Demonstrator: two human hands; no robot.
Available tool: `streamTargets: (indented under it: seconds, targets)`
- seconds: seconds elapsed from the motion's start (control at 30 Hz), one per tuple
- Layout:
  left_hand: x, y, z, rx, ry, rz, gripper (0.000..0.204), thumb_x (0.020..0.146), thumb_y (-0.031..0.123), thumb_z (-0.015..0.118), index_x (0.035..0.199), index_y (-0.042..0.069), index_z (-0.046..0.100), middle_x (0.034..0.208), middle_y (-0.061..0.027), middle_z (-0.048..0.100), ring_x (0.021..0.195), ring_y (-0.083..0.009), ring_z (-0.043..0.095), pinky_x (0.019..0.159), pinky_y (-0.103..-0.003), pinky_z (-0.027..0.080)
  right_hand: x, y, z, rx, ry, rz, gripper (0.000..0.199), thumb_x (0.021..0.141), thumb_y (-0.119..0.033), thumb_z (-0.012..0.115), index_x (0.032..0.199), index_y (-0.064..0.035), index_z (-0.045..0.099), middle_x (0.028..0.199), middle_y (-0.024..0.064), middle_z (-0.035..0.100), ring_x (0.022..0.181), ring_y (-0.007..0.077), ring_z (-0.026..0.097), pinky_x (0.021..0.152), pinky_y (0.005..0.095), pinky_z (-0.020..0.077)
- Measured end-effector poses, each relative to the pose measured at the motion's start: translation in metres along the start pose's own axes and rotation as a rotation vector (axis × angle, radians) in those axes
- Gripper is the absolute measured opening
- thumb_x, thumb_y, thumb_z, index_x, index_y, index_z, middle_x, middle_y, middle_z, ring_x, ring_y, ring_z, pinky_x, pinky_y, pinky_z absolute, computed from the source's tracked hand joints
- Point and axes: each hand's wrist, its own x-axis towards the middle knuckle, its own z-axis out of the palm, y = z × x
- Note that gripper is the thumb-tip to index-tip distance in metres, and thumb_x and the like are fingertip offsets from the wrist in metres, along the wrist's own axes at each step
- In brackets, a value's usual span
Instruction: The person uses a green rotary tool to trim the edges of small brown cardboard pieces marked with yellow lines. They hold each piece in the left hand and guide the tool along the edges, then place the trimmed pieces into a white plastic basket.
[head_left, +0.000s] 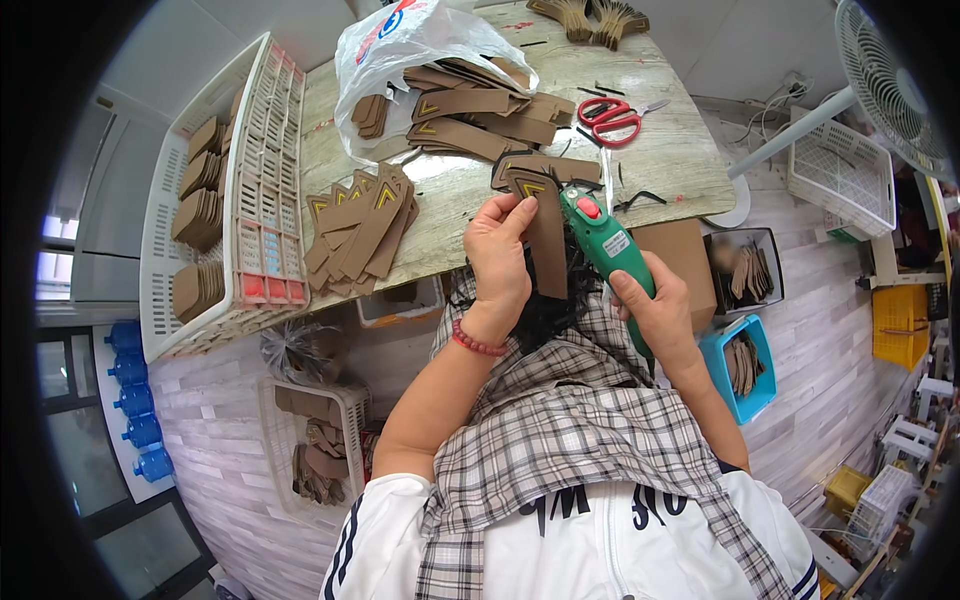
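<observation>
Between the thumb and fingers of my left hand [498,245] is the upper end of a brown leather-like piece [546,240] with a yellow V mark. The piece hangs down over my lap. My right hand [655,300] is wrapped round a green electric cutter [605,235] with a red switch. Its head is close beside the piece; whether they touch I cannot tell. Behind, another brown piece with a dark edge [575,168] lies on the table [450,205]. Black trimmings [550,315] are heaped on my plaid apron [560,425].
Brown pieces spill from a white plastic bag [430,35]; a fanned pile [365,225] lies left of it. Red-handled scissors [612,125] rest at right. A white crate [265,180] stands left, a blue bin [765,380] on the floor, and a fan [890,85] at far right.
</observation>
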Motion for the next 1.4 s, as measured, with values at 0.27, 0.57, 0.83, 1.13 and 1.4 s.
streamTargets:
  seconds: [0.27,0.57,0.83,1.13,1.4]
  targets:
    - [0.009,0.011,-0.009,0.199,-0.016,0.183,0.015,0.090,0.003,0.061,0.102,-0.005,0.065,0.092,-0.0077,0.069,0.077,-0.0095,0.064,0.070,-0.021,0.051,-0.003,0.004,-0.003,-0.012,-0.047,0.007,0.039,0.087,-0.032,0.070,0.107,0.0011,0.061,0.071,-0.0004,0.059,0.057,0.0044,0.050,0.052,0.0212,0.0424]
    - [0.007,0.023,-0.009,0.354,-0.118,0.218,0.017,0.090,0.003,0.061,0.104,-0.006,0.066,0.093,-0.0066,0.069,0.079,-0.0087,0.063,0.072,-0.021,0.051,-0.004,0.005,-0.004,0.010,-0.058,-0.015,0.038,0.087,-0.030,0.070,0.107,0.0010,0.062,0.072,-0.0005,0.059,0.058,0.0042,0.050,0.052,0.0205,0.0418]
    - [0.005,0.023,-0.013,0.453,-0.215,0.201,0.017,0.089,0.002,0.061,0.103,-0.005,0.068,0.093,-0.0046,0.068,0.082,-0.0085,0.061,0.074,-0.021,0.048,-0.003,0.003,-0.005,0.022,-0.057,-0.022,0.039,0.087,-0.030,0.070,0.107,0.0012,0.061,0.072,-0.0002,0.059,0.058,0.0040,0.050,0.052,0.0203,0.0424]
    - [0.012,0.039,-0.021,0.723,-0.339,0.301,0.015,0.087,0.003,0.062,0.099,-0.003,0.069,0.085,-0.0072,0.067,0.076,-0.0123,0.061,0.070,-0.024,0.048,-0.003,0.001,-0.007,0.016,-0.058,-0.034,0.040,0.086,-0.030,0.071,0.109,0.0015,0.060,0.071,-0.0005,0.058,0.058,0.0041,0.050,0.052,0.0202,0.0421]
    - [0.025,0.092,-0.027,1.043,-0.463,0.345,0.012,0.083,0.004,0.064,0.093,-0.001,0.069,0.080,-0.0100,0.067,0.072,-0.0175,0.063,0.067,-0.028,0.048,-0.001,0.007,-0.003,-0.047,-0.082,-0.064,0.041,0.085,-0.031,0.072,0.110,-0.0004,0.061,0.071,-0.0004,0.058,0.060,0.0045,0.051,0.054,0.0221,0.0425]
